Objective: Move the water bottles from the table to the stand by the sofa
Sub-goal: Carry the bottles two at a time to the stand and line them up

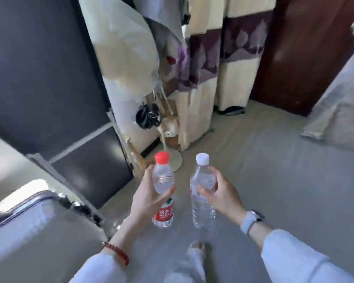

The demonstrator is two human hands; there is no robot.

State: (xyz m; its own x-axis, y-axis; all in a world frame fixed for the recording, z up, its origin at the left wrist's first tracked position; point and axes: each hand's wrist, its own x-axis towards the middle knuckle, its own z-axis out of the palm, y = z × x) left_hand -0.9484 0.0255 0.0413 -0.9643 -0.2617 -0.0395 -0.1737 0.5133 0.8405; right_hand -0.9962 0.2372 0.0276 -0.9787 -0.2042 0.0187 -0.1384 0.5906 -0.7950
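Note:
My left hand (147, 197) is wrapped around the upper body of a clear water bottle with a red cap and red label (163, 215), held upright above the floor. My right hand (221, 193) grips a taller clear bottle with a white cap (202, 209), also upright. The two bottles hang side by side in front of me, a little apart. A red bead bracelet sits on my left wrist and a pale watch on my right. No table or stand by a sofa is identifiable in this blurred view.
A white rounded table edge (29, 231) with a chrome rim lies at lower left. A dark glass cabinet (49, 78) fills the left. Ahead stand a small wooden rack (168, 127) with hanging items, patterned curtains (208, 68) and a dark wooden door (307, 48). Grey floor (274, 180) spreads right; my foot (196, 248) below.

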